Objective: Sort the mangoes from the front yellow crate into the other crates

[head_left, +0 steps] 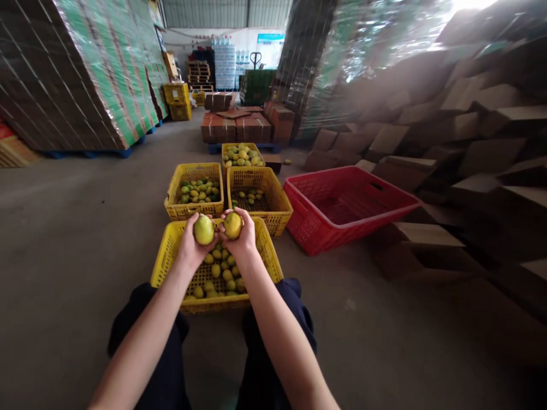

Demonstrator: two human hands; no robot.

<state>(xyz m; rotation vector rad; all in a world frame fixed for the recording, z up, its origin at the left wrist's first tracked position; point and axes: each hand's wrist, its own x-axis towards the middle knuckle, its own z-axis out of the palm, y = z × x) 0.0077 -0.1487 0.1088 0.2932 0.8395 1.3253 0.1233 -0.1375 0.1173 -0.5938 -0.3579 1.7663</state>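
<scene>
My left hand (190,244) is wrapped round a greenish-yellow lemon (204,230). Beside it, my right hand (245,237) grips a yellower lemon (233,226) with darker marks on its skin. Both hands are held close together above the far part of the nearest yellow crate (213,306), which stands between my knees. Loose lemons (216,270) lie in a layer on that crate's bottom, partly hidden by my forearms. Just beyond my hands, a left crate (174,210) holds many greener lemons, and a right crate (280,215) has several at its bottom.
Farther off stands another yellow crate (224,154), full of yellow lemons. A large red crate (314,242) sits to the right, beside a heap of open cardboard boxes (431,233). Wrapped pallet stacks (123,74) rise at both sides. Strapped cartons (253,130) rest on a pallet ahead.
</scene>
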